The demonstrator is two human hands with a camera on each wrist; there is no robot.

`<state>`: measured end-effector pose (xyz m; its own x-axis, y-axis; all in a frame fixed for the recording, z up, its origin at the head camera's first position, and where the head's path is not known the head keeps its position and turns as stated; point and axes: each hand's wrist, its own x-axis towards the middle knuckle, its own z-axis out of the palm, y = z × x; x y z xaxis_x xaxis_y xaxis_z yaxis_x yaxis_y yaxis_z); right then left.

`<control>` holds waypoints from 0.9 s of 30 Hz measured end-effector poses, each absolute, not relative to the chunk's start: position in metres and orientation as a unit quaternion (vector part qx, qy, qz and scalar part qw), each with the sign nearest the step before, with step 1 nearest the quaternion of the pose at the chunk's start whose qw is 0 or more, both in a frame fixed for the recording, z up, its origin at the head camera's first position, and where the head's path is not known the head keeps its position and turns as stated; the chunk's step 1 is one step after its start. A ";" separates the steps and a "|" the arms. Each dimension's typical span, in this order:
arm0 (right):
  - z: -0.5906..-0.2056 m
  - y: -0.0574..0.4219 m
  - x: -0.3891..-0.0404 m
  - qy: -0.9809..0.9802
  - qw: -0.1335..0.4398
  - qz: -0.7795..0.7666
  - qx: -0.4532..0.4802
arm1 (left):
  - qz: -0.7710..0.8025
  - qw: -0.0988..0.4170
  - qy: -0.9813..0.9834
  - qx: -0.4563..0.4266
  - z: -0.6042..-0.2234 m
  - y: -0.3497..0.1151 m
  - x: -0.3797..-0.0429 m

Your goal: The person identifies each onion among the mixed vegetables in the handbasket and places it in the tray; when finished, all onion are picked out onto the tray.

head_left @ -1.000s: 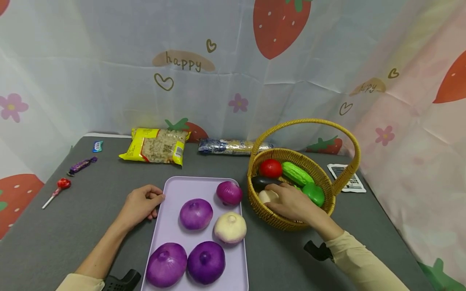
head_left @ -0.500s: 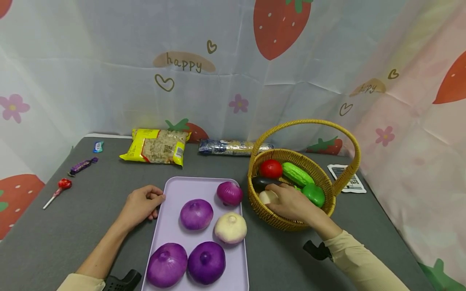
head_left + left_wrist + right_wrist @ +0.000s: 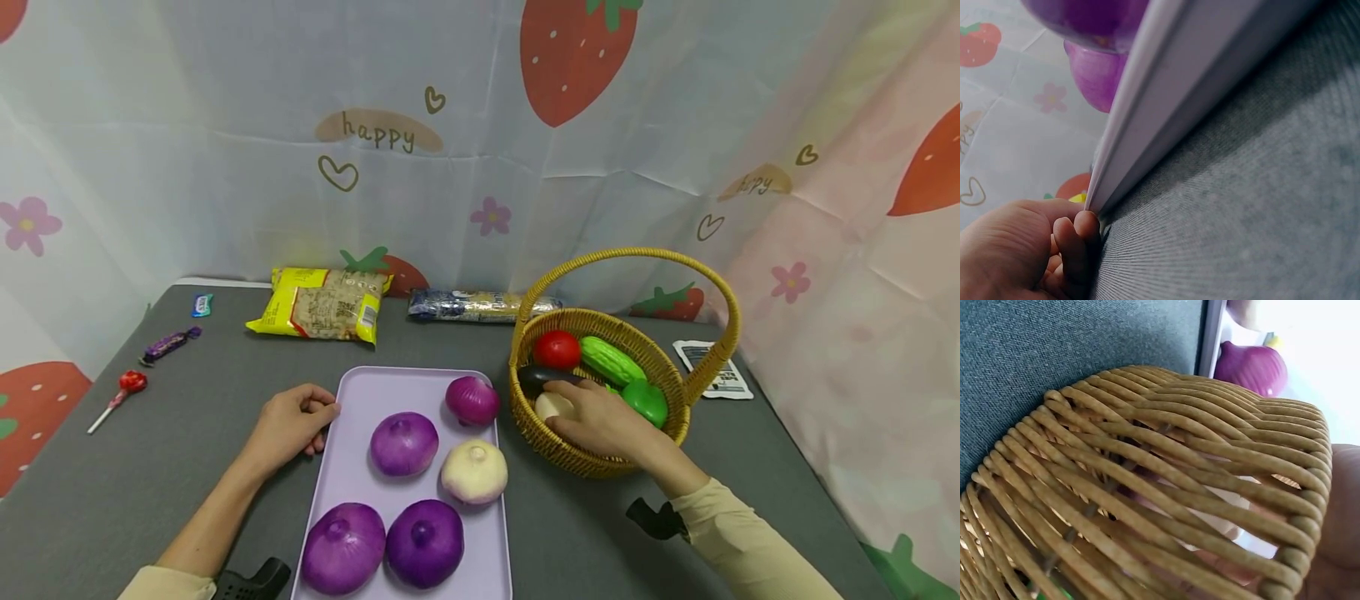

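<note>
My left hand (image 3: pixel 291 427) pinches the left rim of a lilac tray (image 3: pixel 405 383) between thumb and finger; the left wrist view shows the fingertips at the tray edge (image 3: pixel 1147 119). On the tray lie several purple onions (image 3: pixel 403 443) and one pale, whitish onion (image 3: pixel 475 471). My right hand (image 3: pixel 603 421) reaches into a yellow wicker basket (image 3: pixel 555 446), its fingers around a pale, round vegetable (image 3: pixel 553 406). Beside that hand in the basket are a black eggplant (image 3: pixel 546 378), a red tomato (image 3: pixel 557 350), a green ridged gourd (image 3: pixel 612 359) and a green pepper (image 3: pixel 645 402). Wickerwork partly hides the grip in the right wrist view.
A yellow bag (image 3: pixel 324 305) and a long blue-gold packet (image 3: pixel 480 305) lie along the back. A lollipop (image 3: pixel 120 396), a purple wrapped candy (image 3: pixel 171 343) and a small blue packet (image 3: pixel 202 305) are on the left. Behind the basket's handle (image 3: pixel 630 252) rests a white packet (image 3: pixel 716 371).
</note>
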<state>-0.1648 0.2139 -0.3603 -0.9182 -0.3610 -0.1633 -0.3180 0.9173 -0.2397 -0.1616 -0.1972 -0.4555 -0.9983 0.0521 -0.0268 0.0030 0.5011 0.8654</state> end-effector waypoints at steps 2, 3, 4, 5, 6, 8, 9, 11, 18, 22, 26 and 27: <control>-0.360 0.214 -0.164 0.974 0.106 -0.111 -0.169 | 0.499 0.026 0.866 0.016 -0.456 -0.197 -0.161; -0.359 0.214 -0.164 0.973 0.107 -0.115 -0.169 | 0.498 0.027 0.867 0.015 -0.456 -0.197 -0.162; -0.359 0.214 -0.164 0.972 0.108 -0.117 -0.170 | 0.498 0.028 0.867 0.014 -0.456 -0.197 -0.161; -0.359 0.214 -0.164 0.972 0.108 -0.120 -0.171 | 0.498 0.028 0.867 0.014 -0.455 -0.197 -0.161; -0.358 0.214 -0.164 0.971 0.108 -0.122 -0.172 | 0.497 0.028 0.867 0.014 -0.455 -0.197 -0.161; -0.358 0.215 -0.163 0.971 0.108 -0.126 -0.173 | 0.496 0.028 0.868 0.013 -0.455 -0.197 -0.161; -0.357 0.215 -0.163 0.971 0.107 -0.127 -0.174 | 0.496 0.028 0.868 0.013 -0.455 -0.197 -0.161; -0.357 0.215 -0.162 0.970 0.105 -0.132 -0.173 | 0.497 0.026 0.867 0.014 -0.454 -0.197 -0.161; -0.355 0.216 -0.162 0.971 0.067 -0.138 -0.185 | 0.498 0.025 0.867 0.014 -0.455 -0.197 -0.162; -0.354 0.216 -0.162 0.972 0.045 -0.137 -0.185 | 0.497 0.023 0.867 0.014 -0.455 -0.197 -0.162; -0.351 0.216 -0.163 0.973 0.015 -0.145 -0.180 | 0.497 0.023 0.868 0.014 -0.455 -0.197 -0.162; -0.350 0.216 -0.163 0.973 0.004 -0.147 -0.180 | 0.496 0.023 0.868 0.014 -0.455 -0.197 -0.162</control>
